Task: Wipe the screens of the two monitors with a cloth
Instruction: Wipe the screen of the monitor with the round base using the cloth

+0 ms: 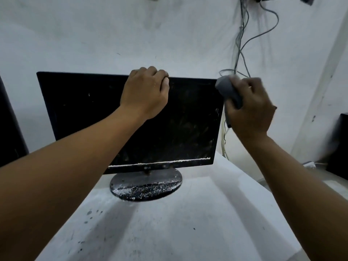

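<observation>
A black monitor (90, 113) stands on a round, dust-speckled base (146, 185) on the white table (169, 232). Its dark screen shows smears and scratches. My left hand (145, 93) grips the monitor's top edge near the middle, fingers curled over it. My right hand (250, 108) holds a bunched grey cloth (228, 89) against the upper right corner of the monitor; the hand is blurred. The dark edge of another monitor (9, 129) shows at the far left, mostly out of frame.
Several grey and black cables (243, 53) hang down the white wall behind the monitor's right side. A dark object (339, 146) stands at the right edge, with a white plug strip (309, 164) beside it. The table top has dark specks.
</observation>
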`<state>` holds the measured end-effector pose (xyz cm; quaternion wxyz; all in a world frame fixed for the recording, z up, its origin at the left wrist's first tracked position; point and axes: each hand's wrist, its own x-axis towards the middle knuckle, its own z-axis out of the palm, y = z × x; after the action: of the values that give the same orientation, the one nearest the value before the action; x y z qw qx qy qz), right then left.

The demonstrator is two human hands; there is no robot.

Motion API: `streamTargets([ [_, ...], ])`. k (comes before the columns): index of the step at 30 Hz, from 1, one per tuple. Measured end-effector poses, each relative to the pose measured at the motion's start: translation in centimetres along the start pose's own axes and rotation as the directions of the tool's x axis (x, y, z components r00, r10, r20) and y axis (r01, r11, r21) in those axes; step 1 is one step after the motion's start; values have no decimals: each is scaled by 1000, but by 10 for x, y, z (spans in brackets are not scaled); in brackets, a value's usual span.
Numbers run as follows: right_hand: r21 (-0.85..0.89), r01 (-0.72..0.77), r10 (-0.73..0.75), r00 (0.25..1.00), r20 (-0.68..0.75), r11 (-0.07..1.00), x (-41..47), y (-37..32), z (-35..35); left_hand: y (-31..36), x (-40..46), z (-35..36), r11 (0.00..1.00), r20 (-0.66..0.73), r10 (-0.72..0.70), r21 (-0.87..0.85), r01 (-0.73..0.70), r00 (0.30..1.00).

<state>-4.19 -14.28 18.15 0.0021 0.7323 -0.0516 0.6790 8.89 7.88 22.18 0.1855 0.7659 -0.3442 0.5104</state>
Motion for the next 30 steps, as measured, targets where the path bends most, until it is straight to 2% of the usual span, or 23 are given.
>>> streamTargets([
  [2, -33, 123, -121, 991, 66, 992, -8, 2, 13, -2, 0, 3, 1000, -35, 8, -19, -8, 999],
  [4, -57, 187, -177, 973, 149, 981, -20, 4, 24, -4, 1, 6, 999, -56, 8, -49, -11, 998],
  [11, 66, 77, -92, 959, 269, 995, -54, 18, 43, -4, 2, 9, 991, -99, -25, -131, 11, 995],
  [14, 44, 148, -155, 944, 290, 988, -72, 30, 44, -6, 3, 8, 988, -81, -29, -156, 16, 996],
  [17, 45, 284, -279, 882, 380, 958, -109, 46, 39, -9, 4, 6, 986, -70, -22, -166, 10, 997],
  [20, 65, 447, -422, 771, 477, 892, -133, 61, 32, -8, 3, 5, 986, -67, -22, -166, 10, 997],
  [22, 88, 523, -497, 727, 474, 848, -123, 67, 31, -8, 3, 5, 986, -70, -23, -168, 11, 997],
  [24, 80, 576, -550, 716, 430, 813, -99, 68, 34, -8, 3, 5, 986, -71, -22, -167, 10, 997],
  [28, -16, 563, -535, 794, 288, 827, -40, 64, 39, -7, 3, 4, 986, -70, -22, -169, 10, 997],
  [30, -58, 555, -520, 807, 280, 830, -26, 63, 40, -7, 3, 4, 985, -73, -20, -170, 7, 997],
])
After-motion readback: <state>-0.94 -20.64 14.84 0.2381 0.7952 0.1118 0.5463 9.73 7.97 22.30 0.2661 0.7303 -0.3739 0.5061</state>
